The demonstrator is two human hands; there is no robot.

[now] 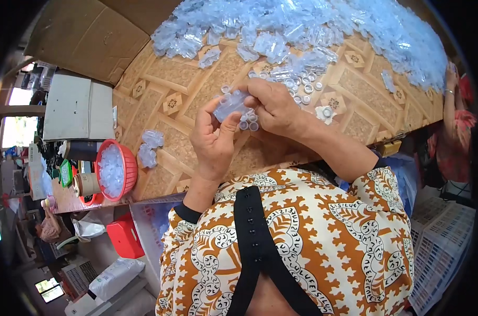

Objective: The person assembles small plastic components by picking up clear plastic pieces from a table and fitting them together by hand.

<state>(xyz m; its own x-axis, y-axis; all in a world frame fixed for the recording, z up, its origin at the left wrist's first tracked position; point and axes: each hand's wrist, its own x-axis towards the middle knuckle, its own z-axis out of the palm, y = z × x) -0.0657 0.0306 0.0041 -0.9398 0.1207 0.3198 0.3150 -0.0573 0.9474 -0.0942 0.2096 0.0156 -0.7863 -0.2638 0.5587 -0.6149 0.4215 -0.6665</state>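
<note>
My left hand point(212, 139) is closed around a small bunch of clear plastic vials point(229, 106), held a little above the tabletop. At their right end is my right hand point(275, 108), its thumb and curled fingers pinched together. What lies inside that pinch is hidden. Small round white caps point(248, 125) sit just below the vials, between both hands. More loose white caps point(305, 84) are scattered on the table beyond my right hand, beside some clear vials point(312, 62).
A large heap of clear plastic vials point(302, 23) covers the table's far side. At left are two small vial clusters point(150, 148) and a red basket point(131, 171) of clear pieces. A cardboard box point(91, 42) stands far left. Another person's arm point(449, 100) shows at right.
</note>
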